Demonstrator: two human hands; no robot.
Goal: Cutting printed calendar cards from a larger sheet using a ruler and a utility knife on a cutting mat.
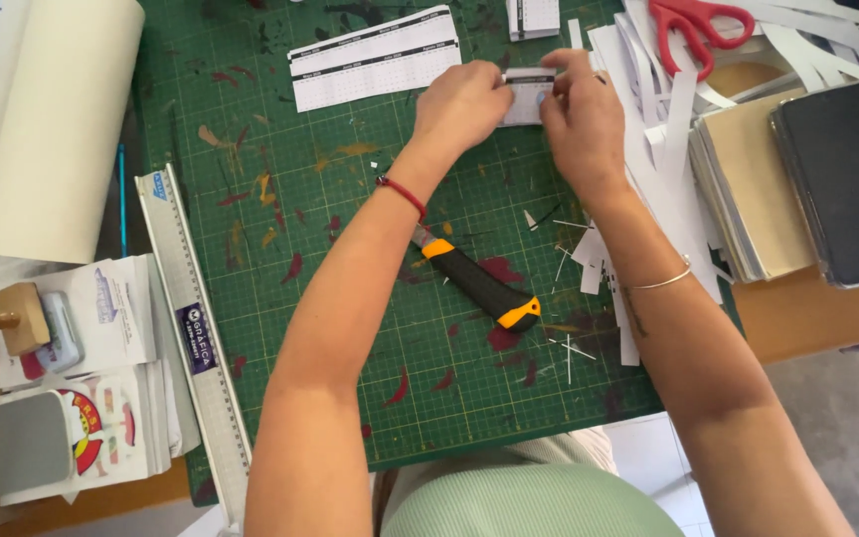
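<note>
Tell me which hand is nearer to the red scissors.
Right. The right hand sits just below-left of the red scissors; the left hand lies farther left, beyond the right hand.

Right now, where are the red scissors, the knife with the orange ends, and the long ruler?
red scissors [693,25], head view, on the red handle loops.
utility knife [479,286], head view, on its black grip.
metal ruler [191,333], head view, on the middle of the strip.

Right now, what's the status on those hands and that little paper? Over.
Left hand and right hand both pinching small printed paper slip above green cutting mat. Utility knife lies idle under left forearm. Paper offcuts piled at right.
</note>
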